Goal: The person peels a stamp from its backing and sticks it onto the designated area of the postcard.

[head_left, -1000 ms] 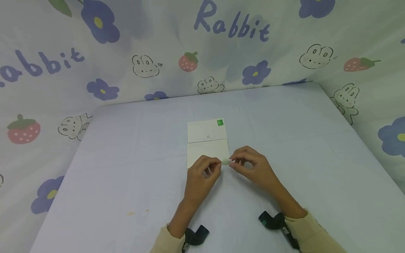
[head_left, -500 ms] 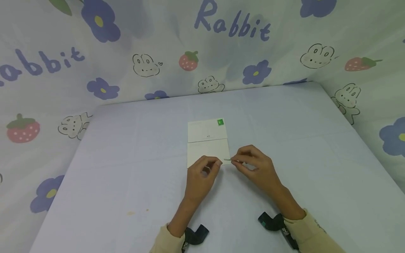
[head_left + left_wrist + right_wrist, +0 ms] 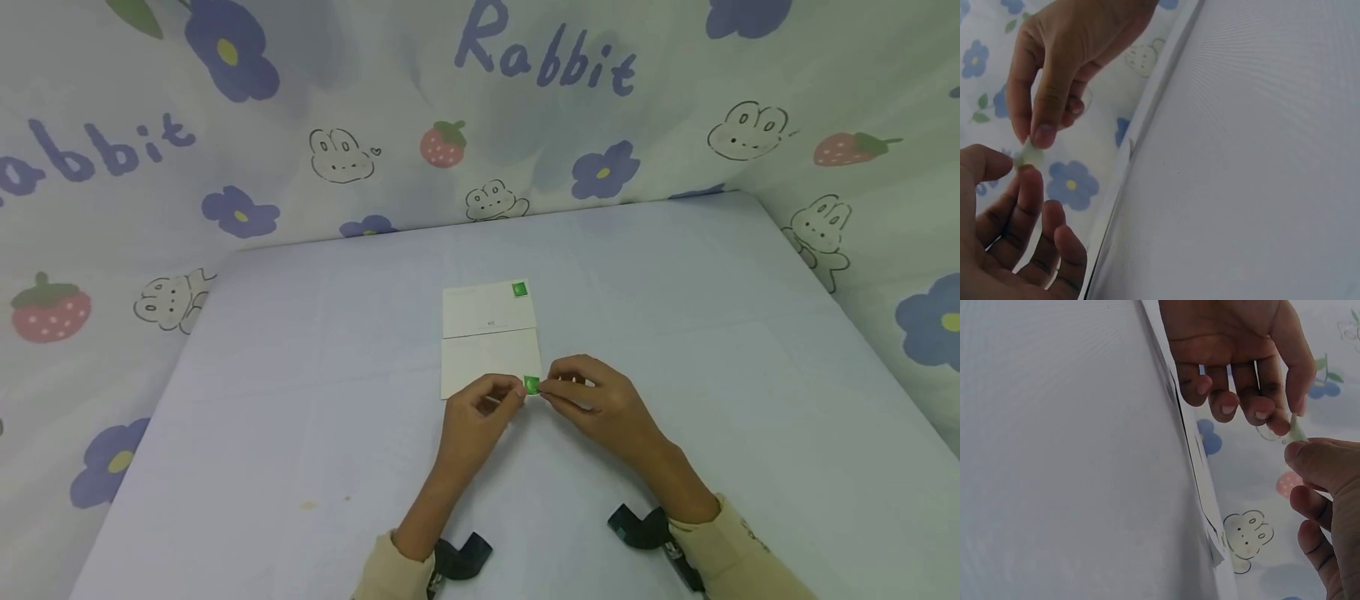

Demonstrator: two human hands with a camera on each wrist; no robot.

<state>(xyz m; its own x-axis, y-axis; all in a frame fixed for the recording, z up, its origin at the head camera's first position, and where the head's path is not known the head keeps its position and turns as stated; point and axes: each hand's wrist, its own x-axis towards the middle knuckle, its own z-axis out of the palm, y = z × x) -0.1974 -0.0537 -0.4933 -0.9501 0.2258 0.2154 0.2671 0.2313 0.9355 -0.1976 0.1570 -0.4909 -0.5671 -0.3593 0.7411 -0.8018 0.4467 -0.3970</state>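
Note:
In the head view a small green stamp [image 3: 532,385] is held up at the lower right corner of a white envelope [image 3: 487,358], its green face showing. My right hand [image 3: 600,404] pinches its right edge between thumb and forefinger. From the other side, the thumb and forefinger of my left hand [image 3: 480,417] pinch its left edge. Both wrist views show the stamp [image 3: 1032,155] pale from below, bridging the two hands' fingertips. Across the middle of the envelope runs a dark line, and another green stamp [image 3: 520,289] sits in its upper right corner.
The envelope lies on a table with a pale cloth [image 3: 315,375]. A white curtain [image 3: 405,100] printed with rabbits, flowers and strawberries hangs behind and at both sides. A black wrist camera [image 3: 463,557] sits at the left cuff, another [image 3: 637,527] at the right.
The stamp showed its pale back between both hands, then stood edge-on in the right hand, apart from the left. Now its green face is turned up and the left fingers are back on it.

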